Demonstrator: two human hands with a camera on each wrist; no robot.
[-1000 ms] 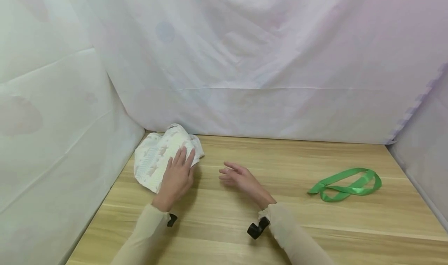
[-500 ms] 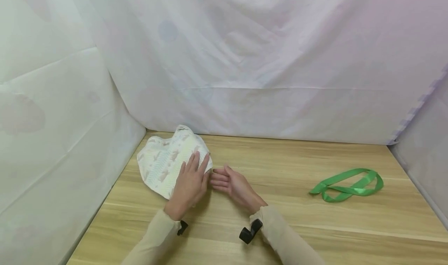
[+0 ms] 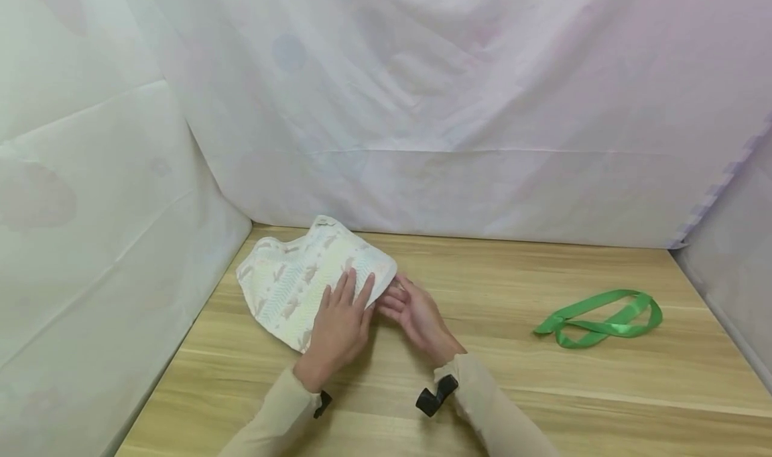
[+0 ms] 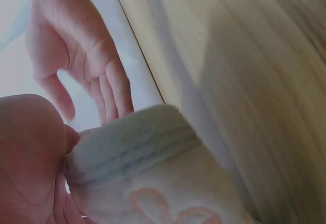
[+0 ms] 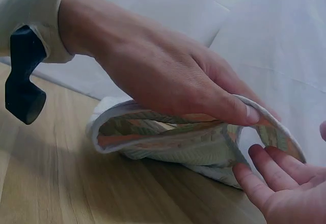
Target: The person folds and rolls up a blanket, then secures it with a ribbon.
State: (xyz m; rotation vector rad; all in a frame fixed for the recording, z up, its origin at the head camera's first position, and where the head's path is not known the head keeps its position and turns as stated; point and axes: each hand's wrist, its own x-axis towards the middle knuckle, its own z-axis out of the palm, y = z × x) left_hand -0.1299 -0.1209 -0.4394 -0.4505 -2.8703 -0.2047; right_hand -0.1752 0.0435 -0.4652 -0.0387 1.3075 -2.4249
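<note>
A white baby bib (image 3: 301, 283) with a pale animal print and coloured stripes lies at the left of the table, its near right edge raised. My left hand (image 3: 340, 326) pinches that edge, fingers flat over the top and thumb along the underside, as the right wrist view shows. My right hand (image 3: 419, 313) is at the bib's right corner, palm turned up. Its loosely extended fingers (image 5: 272, 170) reach beneath the lifted edge, thumb apart from them. In the right wrist view the bib (image 5: 183, 145) hangs in an open fold, showing an orange-toned inner side.
A loop of green ribbon (image 3: 597, 319) lies on the right of the wooden table (image 3: 482, 390). White cloth hangings (image 3: 452, 175) close off the back and both sides. A black wrist mount (image 3: 437, 397) sticks out beside the right sleeve.
The bib has slid right and spread flatter, with its right corner now extended. My left hand moved right with it. My right hand came in from the right and now reaches under the corner.
</note>
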